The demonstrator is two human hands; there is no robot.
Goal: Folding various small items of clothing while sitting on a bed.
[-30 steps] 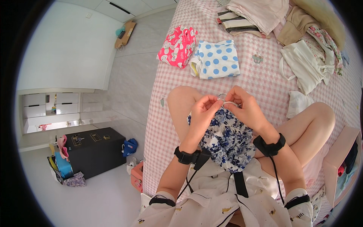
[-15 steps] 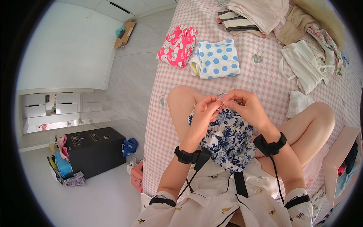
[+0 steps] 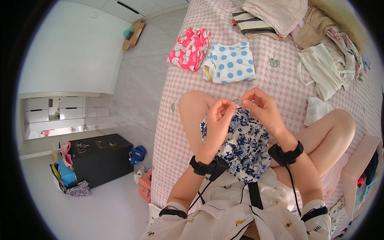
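A white garment with blue flowers (image 3: 246, 150) lies gathered in my lap, between my bent legs. Above its far end my hands are raised close together. My left hand (image 3: 220, 118) is closed, thumb and fingertips pinched. My right hand (image 3: 262, 109) pinches in the same way, just to the right. A thin, pale, loop-like strip (image 3: 237, 102) shows between the fingertips; what it is, and how it joins the garment, is too small to tell.
Beyond my knees on the pink checked bed (image 3: 164, 132) lie a folded pink printed cloth (image 3: 190, 50) and a folded blue-dotted cloth (image 3: 234, 63). More clothes, among them a white top (image 3: 322, 72), are heaped far right. A pink bin (image 3: 360, 168) holds clothes; a black cabinet (image 3: 100, 160) stands left.
My hands have drawn apart a little, from fingertips touching to a small gap. The left hand has tilted more upright; the floral garment stays in my lap.
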